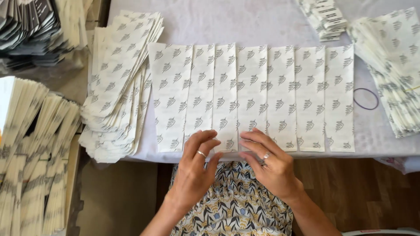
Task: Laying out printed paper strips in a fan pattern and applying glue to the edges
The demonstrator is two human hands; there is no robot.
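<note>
A row of white paper bags, printed with small grey leaf marks, lies fanned flat across the near part of the table, each overlapping its neighbour; their lower ends reach the table's front edge, where both hands rest. The left hand lies with fingers loosely spread and slightly bent, fingertips pressing on the bottom edge of the bags near the middle of the row, gripping nothing; the right hand lies just beside it, fingers likewise spread and flat on the paper, holding nothing. The bags look thin, light and limp, likely to slide on one another and crease easily; a hold at the free bottom edge, pinched lightly, seems safest. To the left sits a loose pile of the same bags; more bundles stand further left; another stack lies at right, a rubber band beside it.
</note>
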